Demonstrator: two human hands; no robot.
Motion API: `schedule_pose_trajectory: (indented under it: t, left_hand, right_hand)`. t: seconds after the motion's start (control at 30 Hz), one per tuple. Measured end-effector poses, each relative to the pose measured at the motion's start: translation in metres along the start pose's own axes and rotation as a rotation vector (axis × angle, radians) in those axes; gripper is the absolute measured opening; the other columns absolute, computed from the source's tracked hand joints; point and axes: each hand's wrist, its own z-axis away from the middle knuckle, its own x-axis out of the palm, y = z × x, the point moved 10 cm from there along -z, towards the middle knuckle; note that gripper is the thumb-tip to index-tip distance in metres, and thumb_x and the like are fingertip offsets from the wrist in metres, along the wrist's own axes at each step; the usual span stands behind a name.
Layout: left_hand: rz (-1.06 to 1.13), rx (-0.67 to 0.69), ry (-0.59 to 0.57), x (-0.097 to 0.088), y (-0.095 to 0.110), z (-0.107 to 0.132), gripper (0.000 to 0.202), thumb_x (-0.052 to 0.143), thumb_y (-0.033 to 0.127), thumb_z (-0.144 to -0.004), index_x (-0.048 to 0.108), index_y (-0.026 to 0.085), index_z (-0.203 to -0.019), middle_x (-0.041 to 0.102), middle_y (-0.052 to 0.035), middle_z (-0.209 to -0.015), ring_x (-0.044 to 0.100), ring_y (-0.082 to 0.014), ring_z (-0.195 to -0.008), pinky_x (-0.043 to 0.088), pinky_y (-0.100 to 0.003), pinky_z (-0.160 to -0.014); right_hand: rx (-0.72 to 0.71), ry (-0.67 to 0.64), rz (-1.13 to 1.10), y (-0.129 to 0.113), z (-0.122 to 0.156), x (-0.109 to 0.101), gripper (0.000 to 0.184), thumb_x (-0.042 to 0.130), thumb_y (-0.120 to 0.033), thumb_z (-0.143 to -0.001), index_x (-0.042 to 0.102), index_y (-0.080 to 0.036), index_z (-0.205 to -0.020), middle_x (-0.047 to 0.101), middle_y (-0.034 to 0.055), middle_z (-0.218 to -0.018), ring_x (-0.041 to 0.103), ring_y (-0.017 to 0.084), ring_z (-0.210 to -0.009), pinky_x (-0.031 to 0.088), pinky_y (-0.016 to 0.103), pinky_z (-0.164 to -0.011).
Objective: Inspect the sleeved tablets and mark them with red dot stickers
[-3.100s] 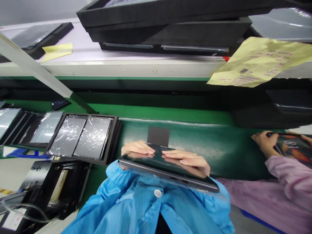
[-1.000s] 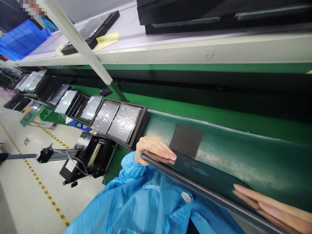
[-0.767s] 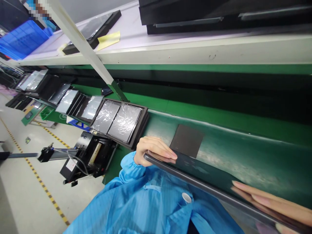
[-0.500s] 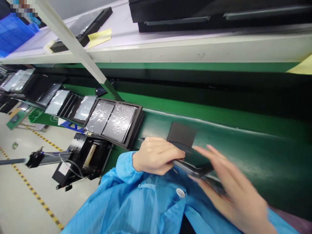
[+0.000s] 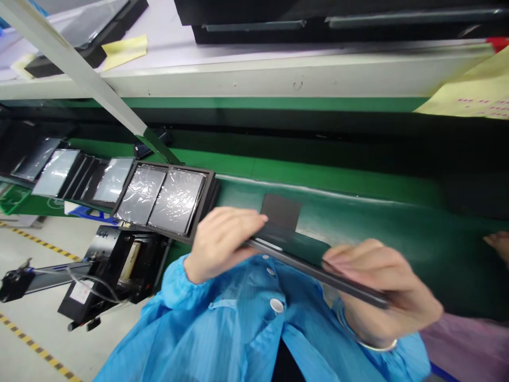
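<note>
**Thin black tablet [image 5: 296,249] held up over the green bench [image 5: 377,223]**

The left hand [image 5: 222,244] is closed around one end of the thin black tablet, and its fingers lie over the dark face. The right hand [image 5: 382,292], with a silver bracelet [image 5: 368,345] on the wrist, grips the other end and looks a little blurred. The tablet is tilted, in the air in front of the person's blue striped coat [image 5: 222,329]. Under it, a dark square pad [image 5: 280,212] lies on the bench. Just left of the pad is a black tray [image 5: 209,199] with two plastic-wrapped panels [image 5: 177,200]. At the right side, a co-worker's lilac sleeve [image 5: 465,345] and fingers [image 5: 499,244] are showing.
</note>
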Motion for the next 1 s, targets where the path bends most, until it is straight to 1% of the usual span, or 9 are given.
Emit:
schedule_pose_trajectory:
  t: [0.1, 0.27, 0.37, 0.5, 0.63, 0.73, 0.8, 0.93, 1.0]
  left_hand:
    - [0.208, -0.157, -0.042, 0.004, -0.028, 0.01, 0.036, 0.069, 0.034, -0.096, 0.067, 0.018, -0.128, 0.076, -0.0149, -0.124, 0.073, -0.0246, -0.115, 0.059, -0.039, -0.098]
    - [0.694, -0.095, 0.035, 0.042, -0.028, 0.02, 0.028, 0.073, 0.014, -0.091, 0.073, 0.017, -0.119, 0.081, -0.012, -0.11, 0.077, -0.0251, -0.107, 0.064, -0.039, -0.092]
    - [0.761, -0.127, 0.058, 0.054, -0.029, 0.022, 0.032, 0.074, 0.008, -0.088, 0.074, 0.018, -0.118, 0.081, -0.0119, -0.11, 0.078, -0.0257, -0.106, 0.065, -0.037, -0.09]
    - [0.772, -0.161, 0.039, 0.053, -0.029, 0.021, 0.028, 0.069, 0.012, -0.093, 0.075, 0.019, -0.119, 0.08, -0.0114, -0.113, 0.077, -0.0249, -0.108, 0.064, -0.036, -0.093]
    - [0.715, -0.161, 0.036, 0.049, -0.032, 0.023, 0.024, 0.067, 0.014, -0.095, 0.074, 0.018, -0.118, 0.08, -0.0118, -0.112, 0.077, -0.0243, -0.108, 0.064, -0.036, -0.091]
    - [0.508, -0.113, -0.02, 0.048, -0.025, 0.018, 0.026, 0.065, 0.01, -0.095, 0.07, 0.018, -0.119, 0.081, -0.0103, -0.112, 0.078, -0.0209, -0.104, 0.062, -0.03, -0.088]
    - [0.32, -0.028, -0.08, 0.046, -0.011, 0.01, 0.025, 0.059, 0.009, -0.097, 0.067, 0.018, -0.119, 0.081, -0.009, -0.113, 0.078, -0.0187, -0.102, 0.061, -0.028, -0.087]
    - [0.085, 0.152, -0.091, 0.028, 0.018, -0.007, 0.017, 0.059, 0.01, -0.098, 0.066, 0.015, -0.113, 0.082, -0.0082, -0.107, 0.078, -0.0168, -0.102, 0.058, -0.027, -0.089]
    - [-0.033, 0.146, -0.053, 0.012, 0.019, -0.011, 0.016, 0.067, 0.021, -0.097, 0.067, 0.015, -0.113, 0.082, -0.0064, -0.103, 0.078, -0.0186, -0.103, 0.054, -0.032, -0.097]
  right_hand:
    - [0.014, 0.077, -0.152, 0.006, -0.006, -0.02, 0.015, 0.068, -0.026, -0.096, 0.08, -0.034, -0.102, 0.051, 0.0008, -0.062, 0.049, 0.019, -0.055, 0.05, 0.031, -0.036]
    - [-0.055, -0.055, -0.233, 0.001, -0.016, -0.012, 0.018, 0.062, -0.025, -0.102, 0.078, -0.032, -0.104, 0.047, -0.0009, -0.058, 0.047, 0.016, -0.052, 0.051, 0.024, -0.038]
    - [-0.114, -0.042, -0.261, 0.002, -0.015, -0.01, 0.011, 0.067, -0.022, -0.099, 0.078, -0.024, -0.099, 0.054, -0.0017, -0.063, 0.052, 0.014, -0.057, 0.053, 0.022, -0.04]
    - [-0.145, -0.059, -0.255, 0.005, -0.014, -0.009, 0.008, 0.07, -0.024, -0.096, 0.076, -0.023, -0.091, 0.057, -0.0026, -0.062, 0.053, 0.012, -0.054, 0.052, 0.02, -0.036]
    - [-0.048, -0.035, -0.267, 0.009, -0.011, -0.02, 0.003, 0.075, -0.021, -0.091, 0.077, -0.022, -0.092, 0.062, -0.0016, -0.067, 0.061, 0.013, -0.06, 0.06, 0.025, -0.046]
    - [0.179, -0.083, -0.155, 0.031, -0.001, -0.023, 0.027, 0.079, -0.009, -0.081, 0.076, -0.023, -0.103, 0.074, 0.0037, -0.088, 0.074, 0.022, -0.081, 0.067, 0.04, -0.072]
    - [0.258, -0.071, -0.106, 0.047, 0.007, -0.028, 0.028, 0.079, -0.007, -0.079, 0.076, -0.023, -0.102, 0.076, 0.0053, -0.091, 0.076, 0.025, -0.086, 0.066, 0.043, -0.082]
    - [0.199, 0.096, -0.274, 0.082, 0.021, -0.049, 0.012, 0.077, -0.016, -0.085, 0.075, -0.028, -0.086, 0.07, -0.002, -0.071, 0.071, 0.015, -0.065, 0.062, 0.034, -0.078]
    - [0.161, 0.1, -0.375, 0.101, 0.027, -0.056, 0.012, 0.075, -0.019, -0.085, 0.074, -0.031, -0.087, 0.069, -0.0035, -0.07, 0.068, 0.013, -0.061, 0.06, 0.032, -0.069]
